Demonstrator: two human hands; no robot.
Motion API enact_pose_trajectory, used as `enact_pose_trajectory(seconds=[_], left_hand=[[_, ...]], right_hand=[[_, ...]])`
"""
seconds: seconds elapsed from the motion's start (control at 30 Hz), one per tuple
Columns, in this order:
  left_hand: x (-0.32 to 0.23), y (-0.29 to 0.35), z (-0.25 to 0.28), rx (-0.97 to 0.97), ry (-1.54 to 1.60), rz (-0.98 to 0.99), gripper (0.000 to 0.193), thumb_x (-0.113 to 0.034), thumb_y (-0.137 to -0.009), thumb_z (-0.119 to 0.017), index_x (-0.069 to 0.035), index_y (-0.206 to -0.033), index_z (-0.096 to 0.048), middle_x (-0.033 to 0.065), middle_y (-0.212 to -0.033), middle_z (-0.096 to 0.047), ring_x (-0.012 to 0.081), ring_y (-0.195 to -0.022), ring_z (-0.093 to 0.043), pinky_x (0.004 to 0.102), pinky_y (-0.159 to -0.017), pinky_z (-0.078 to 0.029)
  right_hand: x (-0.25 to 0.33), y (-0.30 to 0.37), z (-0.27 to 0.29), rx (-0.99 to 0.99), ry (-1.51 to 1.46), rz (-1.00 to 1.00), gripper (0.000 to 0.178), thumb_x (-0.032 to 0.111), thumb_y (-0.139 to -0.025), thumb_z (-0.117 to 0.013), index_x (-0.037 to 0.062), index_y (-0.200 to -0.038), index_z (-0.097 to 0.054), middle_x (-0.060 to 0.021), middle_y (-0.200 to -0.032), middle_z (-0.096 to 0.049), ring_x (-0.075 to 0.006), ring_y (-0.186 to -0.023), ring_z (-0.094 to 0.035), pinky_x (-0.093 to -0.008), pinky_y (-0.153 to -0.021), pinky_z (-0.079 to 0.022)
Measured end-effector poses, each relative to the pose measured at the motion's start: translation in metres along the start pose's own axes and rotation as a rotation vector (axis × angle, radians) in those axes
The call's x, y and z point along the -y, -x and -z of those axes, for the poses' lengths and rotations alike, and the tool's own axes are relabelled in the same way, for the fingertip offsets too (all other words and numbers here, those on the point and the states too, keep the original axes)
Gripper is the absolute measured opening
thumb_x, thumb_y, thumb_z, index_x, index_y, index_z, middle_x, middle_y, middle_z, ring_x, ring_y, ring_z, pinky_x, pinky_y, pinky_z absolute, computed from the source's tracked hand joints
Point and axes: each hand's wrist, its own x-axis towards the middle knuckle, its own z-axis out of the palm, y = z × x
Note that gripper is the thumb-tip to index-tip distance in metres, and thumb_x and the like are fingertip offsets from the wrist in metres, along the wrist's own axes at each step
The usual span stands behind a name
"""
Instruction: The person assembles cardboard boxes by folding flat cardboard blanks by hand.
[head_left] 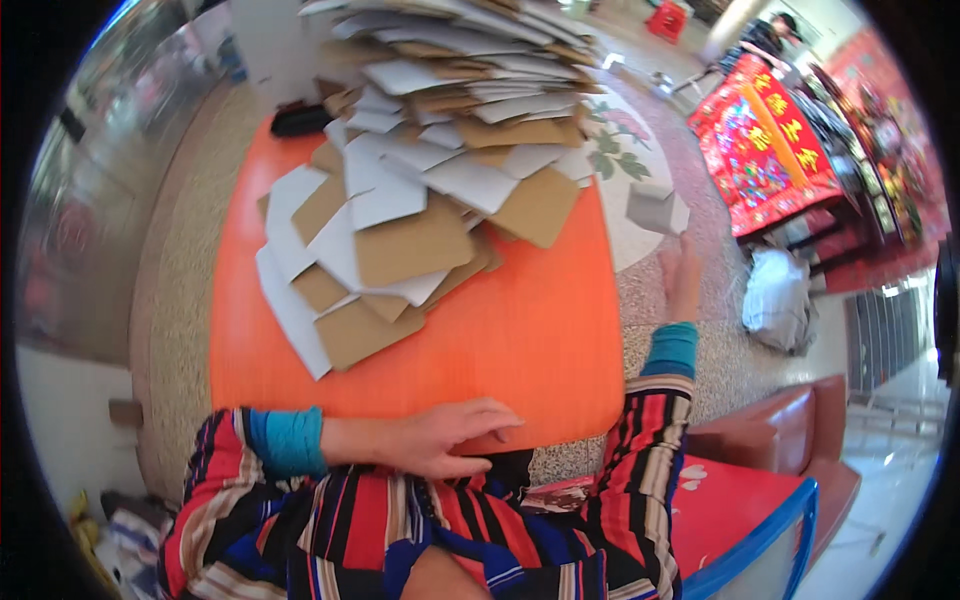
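Over the near edge of the orange table (540, 350), my left hand (450, 438) is open and holds nothing, its fingers stretched to the right. My right arm reaches out past the table's right side. At its end my right hand (681, 270) is blurred, with its fingertips at the near corner of a small grey-white folded box (655, 208). Whether the fingers grip this box or have let it go I cannot tell. A large heap of flat cardboard pieces (415, 240), white on one face and brown on the other, covers the far and left part of the table.
A black object (300, 120) lies at the table's far left. To the right are a red decorated cloth (765, 150) on a dark table, a pale plastic bag (778, 300) and a brown leather seat (770, 430). A person (765, 40) is at the far right.
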Motion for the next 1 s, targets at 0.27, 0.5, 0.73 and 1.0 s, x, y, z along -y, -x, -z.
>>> enact_pose_trajectory(seconds=[0.27, 0.5, 0.73, 1.0], left_hand=[[0.015, 0.01, -0.012, -0.092, -0.137, -0.188, 0.05, -0.003, -0.08, -0.063, 0.0, -0.128, -0.049, 0.0155, -0.122, -0.051, 0.0315, -0.101, -0.055, 0.0338, -0.082, -0.05], [0.018, 0.016, -0.02, -0.084, -0.261, -0.297, 0.04, -0.003, -0.079, -0.061, -0.001, -0.119, -0.053, 0.0132, -0.117, -0.053, 0.0306, -0.097, -0.056, 0.0357, -0.075, -0.051], [0.003, 0.023, -0.016, -0.086, -0.313, -0.346, 0.031, -0.002, -0.08, -0.06, -0.001, -0.111, -0.056, 0.011, -0.114, -0.055, 0.0295, -0.092, -0.058, 0.0354, -0.073, -0.05], [-0.028, 0.055, 0.049, -0.528, -0.51, -0.571, 0.023, 0.002, -0.079, -0.058, -0.002, -0.101, -0.061, 0.0102, -0.104, -0.059, 0.0269, -0.084, -0.059, 0.0323, -0.071, -0.05]], right_hand=[[0.24, -0.003, -0.037, 0.183, -0.521, -0.484, 0.042, 0.01, -0.087, -0.061, -0.0056, -0.125, -0.056, -0.0146, -0.115, -0.062, -0.0217, -0.105, -0.06, -0.0285, -0.09, -0.048], [0.328, 0.048, -0.052, 0.039, 0.041, 0.244, 0.034, 0.003, -0.081, -0.062, 0.0003, -0.116, -0.063, -0.013, -0.117, -0.061, -0.0269, -0.106, -0.059, -0.0348, -0.095, -0.047], [0.381, 0.074, -0.113, 0.272, 0.167, 0.833, 0.034, -0.003, -0.076, -0.059, 0.0025, -0.109, -0.064, -0.0098, -0.116, -0.062, -0.0268, -0.104, -0.058, -0.0348, -0.092, -0.048], [0.394, 0.062, -0.128, 0.302, 0.314, 0.898, 0.029, 0.001, -0.078, -0.059, 0.0033, -0.106, -0.064, -0.0081, -0.108, -0.065, -0.0249, -0.094, -0.062, -0.0325, -0.082, -0.051]])
